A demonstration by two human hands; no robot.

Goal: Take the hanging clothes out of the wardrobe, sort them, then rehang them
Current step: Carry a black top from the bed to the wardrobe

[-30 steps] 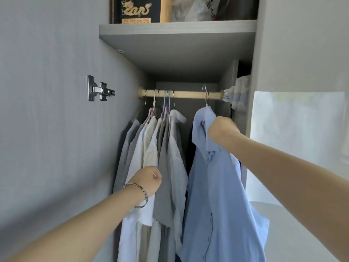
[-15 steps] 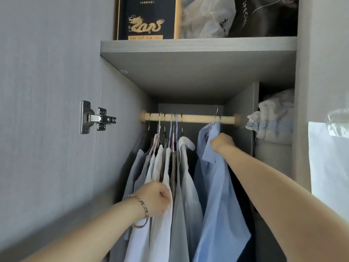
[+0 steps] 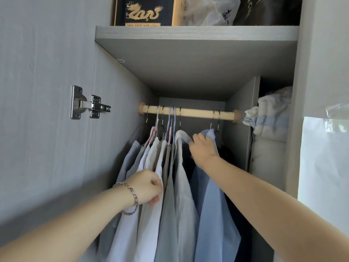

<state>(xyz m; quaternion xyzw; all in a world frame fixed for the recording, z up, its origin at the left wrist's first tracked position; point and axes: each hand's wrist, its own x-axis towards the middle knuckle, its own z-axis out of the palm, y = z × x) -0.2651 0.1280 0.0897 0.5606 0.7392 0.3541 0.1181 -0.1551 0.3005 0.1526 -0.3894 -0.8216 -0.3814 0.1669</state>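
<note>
At the left edge a steel hinge (image 3: 88,102) sits on the grey door panel. Lower centre-left, the left hand (image 3: 146,187), a bracelet (image 3: 132,197) on its wrist, pinches a white shirt (image 3: 151,214) with its fingers curled tight. Shirts crowd the wooden rod (image 3: 188,112) under a shelf (image 3: 196,33) bearing a dragon-printed box (image 3: 143,12). Right of centre, the right hand (image 3: 203,148) lies on the blue shirt (image 3: 215,205), bent fingertips at a pale grey shirt (image 3: 181,186) collar; whether they grip is unclear. Folded linen (image 3: 272,114) fills the right compartment. Half a second earlier that hand clutched the blue collar nearer its hook; the left pinch is unchanged.
</note>
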